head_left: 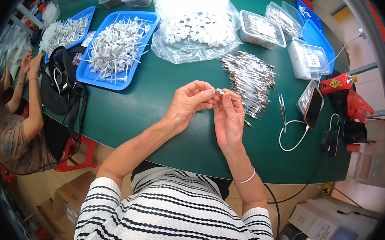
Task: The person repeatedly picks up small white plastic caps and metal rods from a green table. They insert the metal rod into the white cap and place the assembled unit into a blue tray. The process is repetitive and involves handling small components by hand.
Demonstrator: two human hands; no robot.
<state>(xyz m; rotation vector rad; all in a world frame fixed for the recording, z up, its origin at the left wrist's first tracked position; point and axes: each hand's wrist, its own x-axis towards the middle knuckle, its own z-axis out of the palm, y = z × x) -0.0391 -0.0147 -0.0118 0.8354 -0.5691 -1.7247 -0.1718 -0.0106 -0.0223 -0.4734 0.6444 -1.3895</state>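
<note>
Above the green table (155, 98), my left hand (189, 103) and my right hand (228, 113) meet fingertip to fingertip. Between them they pinch a small slim metal-tipped part (218, 92), mostly hidden by the fingers. Just right of my right hand lies a heap of slim clear rods with metal ends (252, 80). Beyond both hands, small white caps (204, 29) spill across a clear plastic bag (179, 54). A blue tray (82, 76) at the left is heaped with white-headed thin sticks (114, 49).
Tweezers (282, 111), a phone (314, 107) and a white cable (288, 149) lie at the right. Clear plastic boxes (262, 28) stand at the back right, near a red bottle (338, 83). Leftward are a black bag (63, 89) and another person (22, 136) at the table.
</note>
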